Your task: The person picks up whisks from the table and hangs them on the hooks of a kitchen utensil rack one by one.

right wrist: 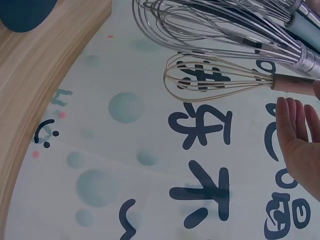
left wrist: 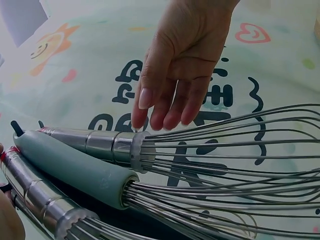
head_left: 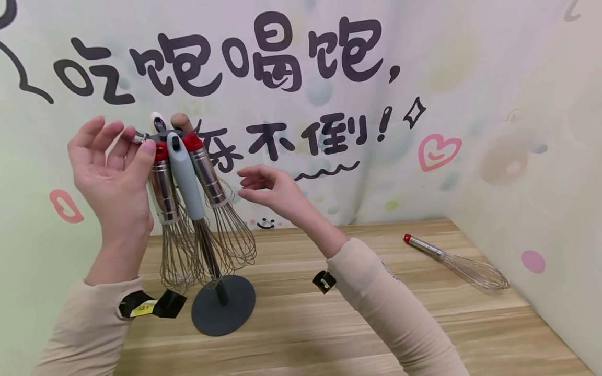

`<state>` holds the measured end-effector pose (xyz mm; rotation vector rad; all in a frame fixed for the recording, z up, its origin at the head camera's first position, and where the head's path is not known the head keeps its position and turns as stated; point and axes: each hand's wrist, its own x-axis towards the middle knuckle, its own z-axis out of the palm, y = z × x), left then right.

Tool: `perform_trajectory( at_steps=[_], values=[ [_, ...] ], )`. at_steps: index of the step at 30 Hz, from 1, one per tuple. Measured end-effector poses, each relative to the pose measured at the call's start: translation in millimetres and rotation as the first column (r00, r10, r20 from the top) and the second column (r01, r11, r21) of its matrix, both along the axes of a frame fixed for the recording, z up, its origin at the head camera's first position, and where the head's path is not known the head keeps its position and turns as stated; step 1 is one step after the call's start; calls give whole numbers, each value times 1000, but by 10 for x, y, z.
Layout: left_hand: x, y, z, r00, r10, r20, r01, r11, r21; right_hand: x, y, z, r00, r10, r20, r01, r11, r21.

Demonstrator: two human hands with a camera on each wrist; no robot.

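A dark grey whisk stand (head_left: 223,316) stands on the table with several whisks hanging around its top. Among them are a whisk with a pale blue handle (head_left: 186,180), steel-handled whisks (head_left: 164,190) with red caps, and one with a brown handle (right wrist: 292,84). My left hand (head_left: 110,162) is at the stand's top left, thumb and index finger pinching about its edge, the other fingers raised; the exact contact is partly hidden. To the right of the whisks, my right hand (head_left: 273,189) hovers with relaxed, slightly bent fingers and holds nothing. It also shows in the left wrist view.
Another red-capped steel whisk (head_left: 456,263) lies on the wooden table (head_left: 291,313) at the right. Behind the table hangs a printed backdrop (head_left: 329,198) with large dark characters. A side wall (head_left: 541,156) borders the table on the right.
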<state>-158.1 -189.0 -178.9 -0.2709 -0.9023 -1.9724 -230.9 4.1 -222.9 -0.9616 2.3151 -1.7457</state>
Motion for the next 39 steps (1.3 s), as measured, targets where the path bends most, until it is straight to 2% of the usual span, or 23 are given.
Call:
perform_trajectory(
  at_steps=[14, 23, 34, 39],
  values=[
    [0, 1, 0, 1000, 29, 11, -29, 1000, 9, -114, 247, -13, 997, -72, 15, 73, 997, -40],
    [-12, -10, -11, 1000, 25, -7, -26, 1000, -9, -216, 492, -26, 991, -134, 17, 135, 989, -53],
    [-40, -31, -24, 998, 47, -28, -48, 998, -28, -365, 983, -82, 978, -209, 8, 210, 977, -26],
    [-39, -33, -26, 999, 41, -23, -42, 999, -17, -447, 1289, -139, 964, -265, 11, 265, 964, 10]
  ],
)
